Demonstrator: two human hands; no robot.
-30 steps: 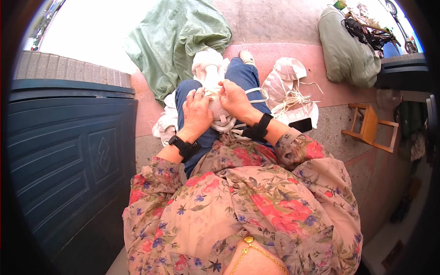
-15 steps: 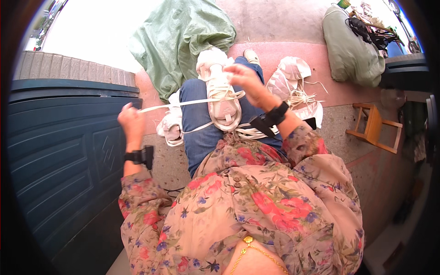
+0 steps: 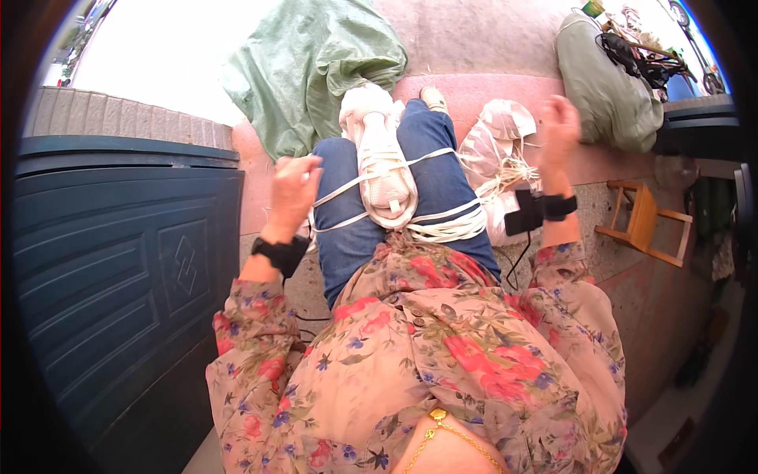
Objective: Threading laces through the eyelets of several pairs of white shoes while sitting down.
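A pale pink and white sneaker (image 3: 387, 186) rests sole-down on my lap, toe toward me, with a white shoelace (image 3: 430, 156) crossing it and draping over both thighs. My left hand (image 3: 294, 189) is closed beside my left knee, where one stretch of the lace runs to it; its grip is partly hidden. Raised to the right, my right hand (image 3: 560, 130) is closed and slightly blurred, apart from the sneaker; what its fingers hold, if anything, does not show. A bundle of white laces (image 3: 446, 227) lies across my right thigh.
More pale sneakers (image 3: 496, 134) with loose laces lie on the floor to the right. Ahead is a green sheet (image 3: 316, 71); a covered bundle (image 3: 604, 87) stands at the far right. A small wooden stool (image 3: 638, 217) is at right, a blue panelled door (image 3: 126, 261) at left.
My left hand has come inward and to the right, near my knee. My right hand has swung away from the sneaker to the right. The lace now drapes over my right thigh.
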